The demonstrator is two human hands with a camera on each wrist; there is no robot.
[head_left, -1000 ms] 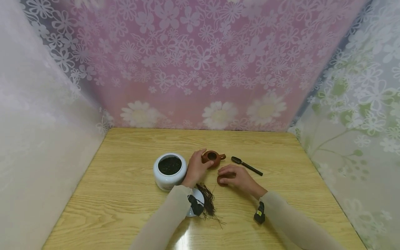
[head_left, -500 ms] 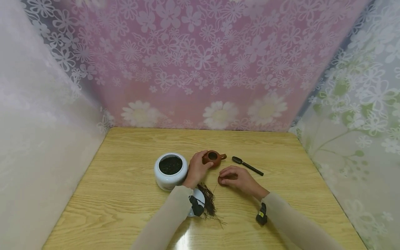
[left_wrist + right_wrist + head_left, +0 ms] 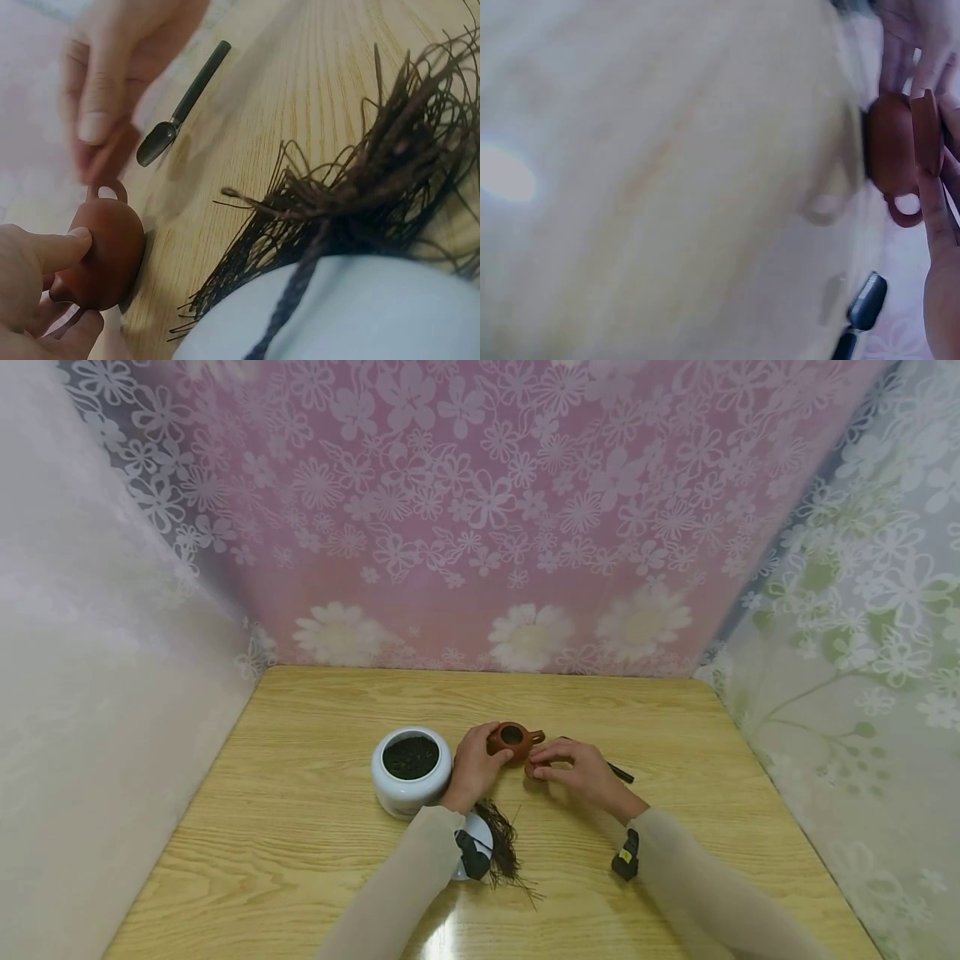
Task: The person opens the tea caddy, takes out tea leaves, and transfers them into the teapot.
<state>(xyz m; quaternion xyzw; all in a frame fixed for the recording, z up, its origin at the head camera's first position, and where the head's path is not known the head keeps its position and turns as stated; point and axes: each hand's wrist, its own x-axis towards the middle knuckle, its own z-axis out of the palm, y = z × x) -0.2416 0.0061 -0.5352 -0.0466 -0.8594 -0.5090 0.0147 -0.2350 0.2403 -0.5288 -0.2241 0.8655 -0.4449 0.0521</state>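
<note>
A small reddish-brown clay teapot (image 3: 528, 744) stands uncovered on the table, its loop handle pointing right in the head view. My left hand (image 3: 472, 768) holds it from the left, thumb and fingers around the spout side of the body (image 3: 116, 244). Between the thumb and fingers of my right hand (image 3: 588, 775) is the teapot's lid (image 3: 928, 135), raised off the table beside the pot's handle. Seen from the right wrist, the lid is turned on edge in front of the pot. The right hand blurs a little in the left wrist view.
A white jar (image 3: 405, 793) full of dark tea leaves stands left of the left hand. Its white lid (image 3: 345, 315), with a dark brown tassel (image 3: 367, 187), lies under the left wrist. A dark tea scoop (image 3: 196, 84) lies behind the right hand.
My right hand has lifted the lid from the table and brought it up and away from me, closer to the teapot. My left hand stays on the pot.
</note>
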